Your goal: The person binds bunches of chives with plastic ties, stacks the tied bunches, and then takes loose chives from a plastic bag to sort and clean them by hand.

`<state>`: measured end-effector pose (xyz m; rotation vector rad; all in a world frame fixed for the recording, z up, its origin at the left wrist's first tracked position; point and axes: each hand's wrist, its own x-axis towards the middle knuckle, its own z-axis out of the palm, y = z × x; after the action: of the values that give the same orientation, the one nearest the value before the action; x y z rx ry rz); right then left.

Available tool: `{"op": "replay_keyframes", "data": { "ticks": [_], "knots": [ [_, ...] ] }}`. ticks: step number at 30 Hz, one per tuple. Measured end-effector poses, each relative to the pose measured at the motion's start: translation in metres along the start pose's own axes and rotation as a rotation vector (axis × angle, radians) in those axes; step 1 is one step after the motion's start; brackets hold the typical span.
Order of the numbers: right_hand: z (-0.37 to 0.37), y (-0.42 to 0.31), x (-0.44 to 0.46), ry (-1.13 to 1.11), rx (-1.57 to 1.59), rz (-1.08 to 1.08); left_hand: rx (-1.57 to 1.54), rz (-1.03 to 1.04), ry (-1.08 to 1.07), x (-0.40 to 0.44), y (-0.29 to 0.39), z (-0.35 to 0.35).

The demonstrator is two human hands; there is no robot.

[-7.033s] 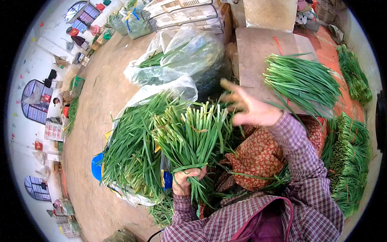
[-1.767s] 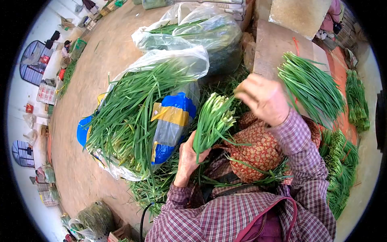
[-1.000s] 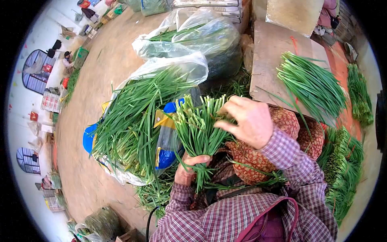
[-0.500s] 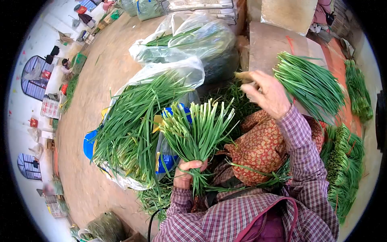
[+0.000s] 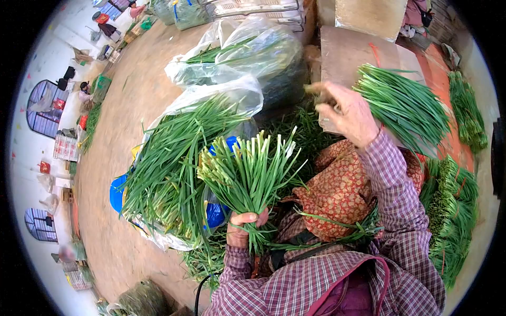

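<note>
My left hand [image 5: 244, 225] is closed around the leafy part of a bunch of garlic chives [image 5: 247, 168], whose pale cut stem ends fan upward. Raised to the right of the bunch, my right hand [image 5: 350, 113] has its thumb and fingers apart. A blurred yellowish-brown patch shows at its fingertip; I cannot make out what it is. To the left, a pile of loose chives [image 5: 179, 158] fills an opened plastic bag [image 5: 242, 95]. Below my right hand lies a red flower-patterned cloth [image 5: 337, 197] over the lap.
A large chive bundle [image 5: 403, 108] rests on a flat board [image 5: 342, 52] at right. Tied bundles [image 5: 453, 221] line the right side. Behind is another clear bag of chives [image 5: 274, 58]. Leaf scraps [image 5: 205, 260] litter the floor. People sit far left.
The bunch in my left hand has shifted slightly left. My right hand has moved a little up and left, its fingers still apart.
</note>
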<state>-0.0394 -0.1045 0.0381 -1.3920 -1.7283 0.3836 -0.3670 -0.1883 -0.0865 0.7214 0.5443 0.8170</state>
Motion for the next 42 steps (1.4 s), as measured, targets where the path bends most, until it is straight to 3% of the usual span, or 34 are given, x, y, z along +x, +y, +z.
{"op": "replay_keyframes", "data": {
  "ticks": [3,7,9,11,15,17,19,21,22,23,25,27,29,31,34,37,39,42],
  "knots": [
    [-0.002,-0.016,-0.012,-0.246,0.163,0.177,-0.042,-0.047,-0.043,0.0,0.003,0.0],
    [0.035,-0.025,-0.029,-0.342,0.491,0.235,-0.043,-0.05,-0.074,0.002,0.001,-0.004],
    [0.041,-0.029,-0.029,-0.359,0.476,0.215,-0.063,-0.034,-0.06,0.002,0.001,0.004],
    [0.04,-0.022,-0.027,-0.211,0.367,0.095,-0.083,-0.014,-0.039,0.0,0.002,0.003],
    [0.007,0.015,-0.011,0.182,-0.167,0.049,-0.182,0.002,-0.135,-0.002,0.006,-0.001],
    [-0.009,0.035,-0.008,0.24,-0.484,0.093,-0.259,0.021,-0.263,-0.003,0.004,-0.011],
    [-0.009,0.043,-0.012,0.203,-0.527,0.092,-0.254,0.025,-0.199,-0.009,0.002,-0.015],
    [0.004,0.023,-0.015,0.174,-0.418,-0.006,-0.26,0.042,-0.263,-0.006,0.004,-0.011],
    [0.005,0.004,-0.018,-0.022,-0.094,0.159,-0.257,0.04,-0.263,-0.005,0.004,-0.011],
    [0.016,0.001,-0.019,-0.082,0.012,0.095,-0.269,0.042,-0.274,-0.004,0.003,-0.012],
    [0.029,-0.023,-0.012,-0.258,0.288,0.203,-0.278,0.043,-0.285,-0.005,0.001,-0.009],
    [0.046,-0.028,-0.008,-0.27,0.408,0.182,-0.247,0.059,-0.126,-0.008,0.001,0.0],
    [0.061,-0.027,-0.005,-0.288,0.539,0.12,-0.24,0.054,-0.131,-0.007,0.004,0.004],
    [0.06,-0.024,-0.002,-0.155,0.411,0.009,-0.257,0.068,-0.17,-0.006,0.003,0.002],
    [0.048,-0.014,0.005,0.008,0.219,0.036,-0.261,0.064,-0.176,-0.006,0.004,0.003],
    [0.05,-0.014,0.002,-0.131,0.508,-0.047,-0.257,0.052,-0.166,-0.004,0.003,0.003],
    [0.05,-0.019,0.005,-0.389,0.522,-0.034,-0.241,0.008,-0.175,-0.001,0.004,0.004],
    [0.06,-0.023,0.006,-0.497,0.507,-0.191,-0.229,0.005,-0.165,-0.003,0.003,0.007]
  ]
}}
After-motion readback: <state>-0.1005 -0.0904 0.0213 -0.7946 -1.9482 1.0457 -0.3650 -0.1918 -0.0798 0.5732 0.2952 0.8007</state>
